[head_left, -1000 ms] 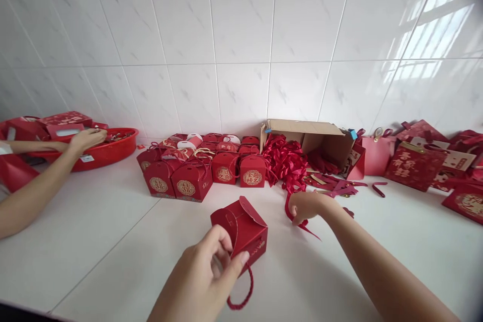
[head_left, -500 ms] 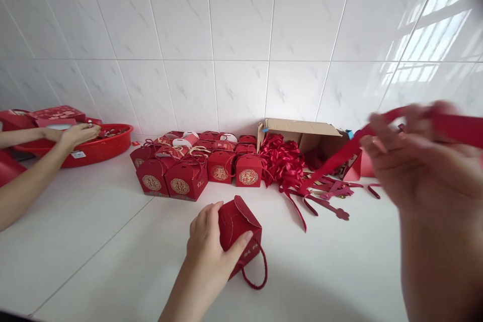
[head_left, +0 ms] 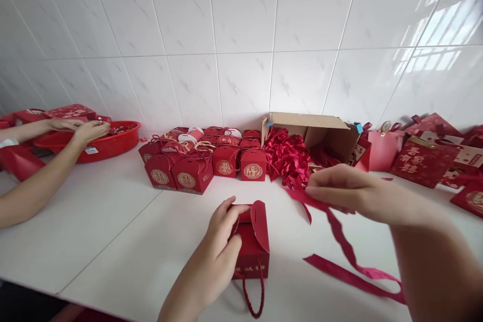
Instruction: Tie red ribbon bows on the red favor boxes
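Note:
A small red gift box [head_left: 252, 249] stands on the white table before me, its rounded top flaps partly raised and a twisted cord handle hanging down in front. Gripping the box from its left side is my left hand [head_left: 217, 256], with the index finger bent over the top opening and the thumb by its edge. To the right, my right hand [head_left: 350, 193] pinches a red ribbon [head_left: 341, 239]. The ribbon's long tail trails down onto the table beneath my wrist. Just behind these fingers lies a heap of red ribbons [head_left: 287, 156].
Several finished-looking red boxes [head_left: 192, 173] stand in rows near the tiled wall. A cardboard carton [head_left: 320, 121] lies open behind the ribbon heap. Red gift bags [head_left: 424, 161] are at the right. Another person's hands [head_left: 88, 133] work over a red basin [head_left: 113, 146] at the left.
My right hand has come down and left from the upper right with the ribbon. My left hand has turned the box, and its index finger is now over the opening.

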Action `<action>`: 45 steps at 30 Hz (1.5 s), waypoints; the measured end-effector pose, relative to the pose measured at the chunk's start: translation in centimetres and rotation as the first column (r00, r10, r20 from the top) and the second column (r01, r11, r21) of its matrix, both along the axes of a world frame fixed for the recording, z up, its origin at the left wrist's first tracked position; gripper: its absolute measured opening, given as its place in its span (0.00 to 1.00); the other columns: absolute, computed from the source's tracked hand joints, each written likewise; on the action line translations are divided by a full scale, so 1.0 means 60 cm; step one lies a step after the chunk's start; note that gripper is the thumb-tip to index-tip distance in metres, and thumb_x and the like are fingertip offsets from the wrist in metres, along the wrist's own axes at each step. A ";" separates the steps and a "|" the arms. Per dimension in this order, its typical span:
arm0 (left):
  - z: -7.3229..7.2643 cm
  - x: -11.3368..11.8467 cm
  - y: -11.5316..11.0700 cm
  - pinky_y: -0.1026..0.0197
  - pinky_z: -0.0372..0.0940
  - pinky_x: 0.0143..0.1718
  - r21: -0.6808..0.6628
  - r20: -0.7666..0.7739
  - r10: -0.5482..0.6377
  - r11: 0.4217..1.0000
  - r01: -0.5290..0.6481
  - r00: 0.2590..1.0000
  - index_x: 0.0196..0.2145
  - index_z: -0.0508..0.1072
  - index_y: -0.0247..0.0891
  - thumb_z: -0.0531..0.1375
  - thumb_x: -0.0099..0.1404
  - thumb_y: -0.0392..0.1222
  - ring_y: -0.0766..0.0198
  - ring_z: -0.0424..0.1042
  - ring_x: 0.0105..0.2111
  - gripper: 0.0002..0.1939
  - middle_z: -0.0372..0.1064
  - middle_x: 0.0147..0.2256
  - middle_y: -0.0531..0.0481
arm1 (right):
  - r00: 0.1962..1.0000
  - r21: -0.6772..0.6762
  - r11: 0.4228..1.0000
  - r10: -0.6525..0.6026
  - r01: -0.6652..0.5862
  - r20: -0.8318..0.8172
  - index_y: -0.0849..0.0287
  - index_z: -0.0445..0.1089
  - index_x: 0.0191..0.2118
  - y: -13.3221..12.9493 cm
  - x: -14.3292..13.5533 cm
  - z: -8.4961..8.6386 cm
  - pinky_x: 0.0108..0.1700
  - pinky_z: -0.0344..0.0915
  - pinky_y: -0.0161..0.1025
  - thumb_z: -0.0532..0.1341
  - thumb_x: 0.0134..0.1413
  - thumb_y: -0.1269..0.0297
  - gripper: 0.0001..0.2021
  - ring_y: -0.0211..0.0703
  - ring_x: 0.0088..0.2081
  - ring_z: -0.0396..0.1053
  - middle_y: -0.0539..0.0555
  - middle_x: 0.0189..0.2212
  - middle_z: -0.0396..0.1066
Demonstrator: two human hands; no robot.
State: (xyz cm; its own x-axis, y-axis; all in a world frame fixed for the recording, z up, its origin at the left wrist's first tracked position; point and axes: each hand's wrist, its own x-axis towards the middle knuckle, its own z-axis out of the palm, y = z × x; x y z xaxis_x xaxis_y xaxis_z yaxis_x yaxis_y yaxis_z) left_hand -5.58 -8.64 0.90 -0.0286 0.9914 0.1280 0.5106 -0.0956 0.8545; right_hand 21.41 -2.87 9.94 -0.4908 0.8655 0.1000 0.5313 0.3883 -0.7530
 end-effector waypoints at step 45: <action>0.020 0.037 0.006 0.53 0.57 0.56 0.187 -0.092 0.027 0.982 -0.009 0.995 0.34 0.71 0.43 0.52 0.65 0.42 0.57 0.63 0.54 0.08 0.64 0.51 0.49 | 0.939 -0.066 0.985 0.173 -0.160 0.297 0.59 0.56 0.22 0.021 -0.099 -0.054 0.22 0.47 0.34 0.53 0.58 0.57 0.17 0.33 0.21 0.50 0.46 0.19 0.56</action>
State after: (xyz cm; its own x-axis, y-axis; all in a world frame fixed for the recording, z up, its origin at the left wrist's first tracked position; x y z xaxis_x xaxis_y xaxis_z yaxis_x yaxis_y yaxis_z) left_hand -3.36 -8.26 2.10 -0.0254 0.9493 0.3133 0.5910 -0.2385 0.7706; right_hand 15.47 -1.61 6.70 -0.6300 0.7690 -0.1079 0.6657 0.4633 -0.5849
